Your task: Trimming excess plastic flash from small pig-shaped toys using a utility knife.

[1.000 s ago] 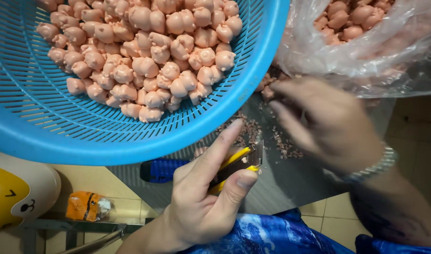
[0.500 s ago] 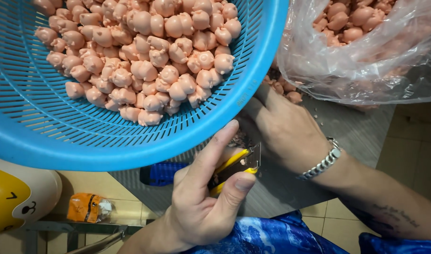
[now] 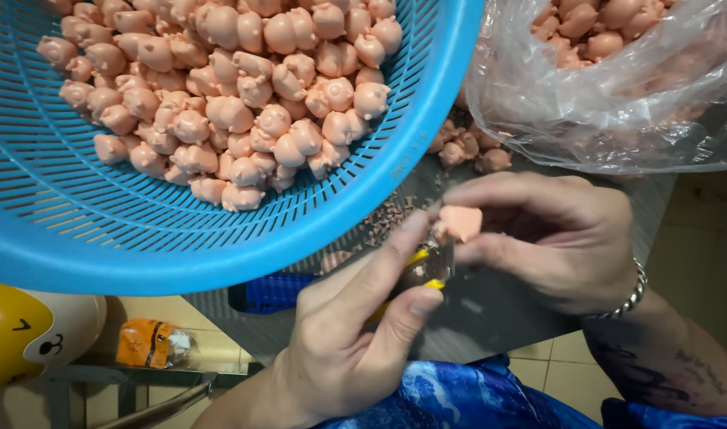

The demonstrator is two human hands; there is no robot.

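My left hand [image 3: 347, 334] grips a small yellow-handled cutter [image 3: 427, 266], thumb and forefinger pinching it near the blade. My right hand [image 3: 554, 238] pinches a small pink pig-shaped figure [image 3: 461, 222] right against the cutter's blade. Pink trimmings [image 3: 379, 226] lie scattered on the grey board [image 3: 490, 310] beneath both hands. A big blue mesh basket [image 3: 220, 238] above my left hand holds several of the same pink pig figures [image 3: 236, 95].
A clear plastic bag [image 3: 609, 103] with more pink figures sits at the upper right, a few loose ones [image 3: 466, 151] beside it. A blue-handled tool [image 3: 272, 292] lies under the basket's rim. A yellow-and-white toy [image 3: 22, 334] and an orange packet [image 3: 149, 343] lie lower left.
My right hand came back from the loose pile at the bag with a pink figure and brought it to the cutter's blade. My left hand kept its grip on the cutter.
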